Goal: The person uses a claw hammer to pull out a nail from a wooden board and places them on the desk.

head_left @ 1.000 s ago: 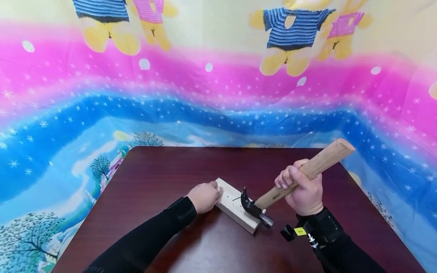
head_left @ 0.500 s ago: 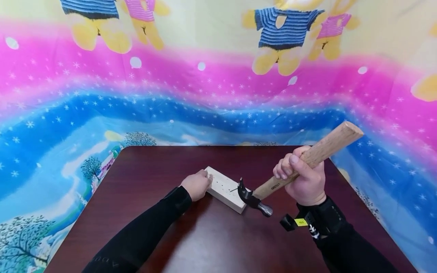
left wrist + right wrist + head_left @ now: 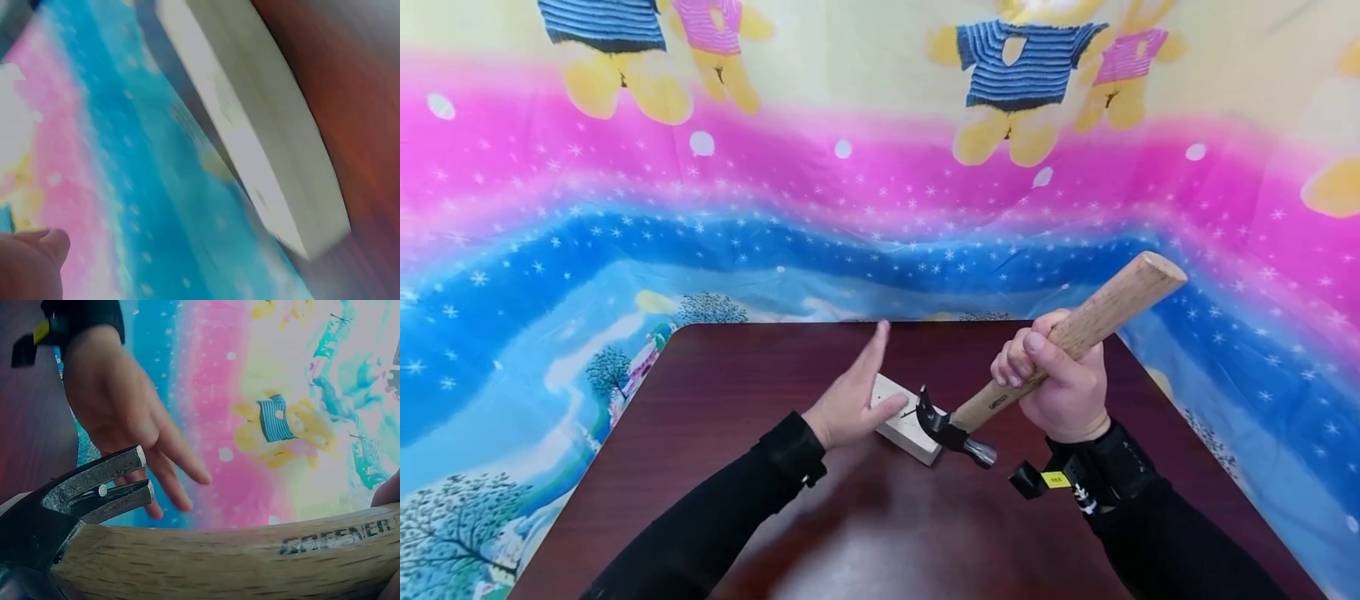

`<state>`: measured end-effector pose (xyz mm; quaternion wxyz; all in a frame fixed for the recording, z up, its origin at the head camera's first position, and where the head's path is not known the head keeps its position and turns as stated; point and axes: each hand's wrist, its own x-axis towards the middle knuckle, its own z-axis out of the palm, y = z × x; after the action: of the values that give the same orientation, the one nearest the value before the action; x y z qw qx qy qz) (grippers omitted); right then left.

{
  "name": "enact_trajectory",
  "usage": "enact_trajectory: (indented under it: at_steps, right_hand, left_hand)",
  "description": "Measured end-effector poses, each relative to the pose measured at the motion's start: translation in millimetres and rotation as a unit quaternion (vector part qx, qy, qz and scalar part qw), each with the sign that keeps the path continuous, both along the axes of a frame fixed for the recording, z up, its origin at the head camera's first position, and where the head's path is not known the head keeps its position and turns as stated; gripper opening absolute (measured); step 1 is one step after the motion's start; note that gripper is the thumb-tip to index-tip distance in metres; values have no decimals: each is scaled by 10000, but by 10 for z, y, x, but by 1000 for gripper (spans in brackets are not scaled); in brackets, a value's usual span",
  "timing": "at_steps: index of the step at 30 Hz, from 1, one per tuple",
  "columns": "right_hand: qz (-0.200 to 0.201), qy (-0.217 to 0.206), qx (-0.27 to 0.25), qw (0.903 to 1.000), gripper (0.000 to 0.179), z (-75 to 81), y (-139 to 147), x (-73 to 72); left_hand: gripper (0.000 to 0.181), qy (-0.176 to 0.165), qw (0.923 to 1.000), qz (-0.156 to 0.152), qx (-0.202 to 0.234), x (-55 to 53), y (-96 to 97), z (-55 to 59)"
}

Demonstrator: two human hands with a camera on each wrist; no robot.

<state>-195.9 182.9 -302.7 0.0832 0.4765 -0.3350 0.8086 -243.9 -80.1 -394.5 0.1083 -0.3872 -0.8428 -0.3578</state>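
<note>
My right hand [image 3: 1063,387] grips the wooden handle of a claw hammer [image 3: 985,408], its black head low and to the left. Between the claw's two prongs, a nail [image 3: 102,490] shows its round head in the right wrist view. The thin shank points left over a pale wooden block [image 3: 917,437]; I cannot tell whether it touches the wood. Small dark holes dot the block's top. My left hand [image 3: 847,408] is lifted at the block's left end, fingers straight and thumb spread, and hides part of it. In the left wrist view the block [image 3: 262,125] is blurred.
The block lies on a dark red-brown table [image 3: 760,367]. A colourful printed cloth [image 3: 880,200] with cartoon bears hangs behind the table and along its sides. A black device with a yellow label [image 3: 1054,480] is strapped to the right wrist.
My left hand has let go of the block's far end and straightened its fingers, rising beside it. The block was shifted away from me earlier. The right hand keeps its grip on the hammer, slightly raised.
</note>
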Motion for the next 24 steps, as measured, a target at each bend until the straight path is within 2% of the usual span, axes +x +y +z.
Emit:
enact_trajectory:
  at_steps: [3, 5, 7, 8, 12, 15, 18, 22, 24]
  right_hand:
    - [-17, 29, 58, 10000, 12, 1, -16, -1]
    - [-43, 61, 111, 9999, 12, 2, -25, -4]
    - [-82, 86, 151, 9998, 13, 5, -29, -9]
    - [-98, 98, 167, 9998, 13, 5, -30, -9]
    - [-65, 134, 209, 9997, 13, 0, -30, -6]
    - [-31, 201, 289, 9994, 13, -13, -34, 4]
    - [-45, 265, 362, 9990, 13, -24, -46, 12]
    - [-33, 297, 399, 9988, 13, -25, -52, 13]
    - [-24, 296, 417, 9987, 13, -25, -53, 11]
  left_hand:
    - [82, -363, 9983, -429, -155, 168, 81, 15]
    - [71, -538, 9964, -513, -414, 252, 111, -11]
    - [59, -480, 9960, -495, -565, 304, 131, -46]
    - [53, -343, 9966, -466, -579, 316, 142, -61]
    - [27, 553, 9970, -260, -473, 299, 185, -109]
    - [15, 1000, 9945, -106, -293, 275, 205, -126]
    - [12, 1044, 9945, -82, -64, 269, 199, -146]
    - [12, 1077, 9936, -215, 281, 253, 186, -168]
    - [11, 1104, 9931, -242, 313, 249, 186, -172]
